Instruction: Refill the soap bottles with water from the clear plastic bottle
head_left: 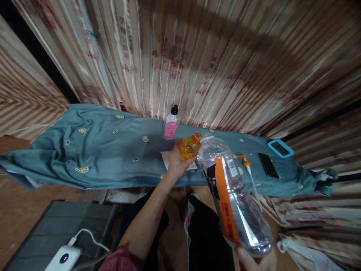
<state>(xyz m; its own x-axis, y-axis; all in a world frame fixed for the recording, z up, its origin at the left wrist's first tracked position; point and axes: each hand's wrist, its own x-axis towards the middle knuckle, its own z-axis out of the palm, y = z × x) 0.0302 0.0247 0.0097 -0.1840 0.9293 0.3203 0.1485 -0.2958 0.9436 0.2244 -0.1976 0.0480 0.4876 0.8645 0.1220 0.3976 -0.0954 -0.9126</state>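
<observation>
My left hand (176, 162) grips a small orange bottle (189, 147) with its open neck tilted toward the right. My right hand (258, 259), at the bottom edge, holds a large clear plastic bottle (235, 199) by its base; the bottle carries an orange and black label and is tipped so its mouth meets the small bottle's neck. Both bottles hover above the teal cloth (113, 154) that covers a narrow table. An orange pump top with a long white tube (248, 169) lies on the cloth just right of the bottles. A white tissue (166, 156) lies under my left hand.
A pink-labelled bottle with a black cap (170, 124) stands at the table's back edge. A black phone (268, 165) and a blue-cased device (280, 148) lie at the right end. Striped curtains hang behind. A white power bank with a cable (63, 258) rests on a dark box at lower left.
</observation>
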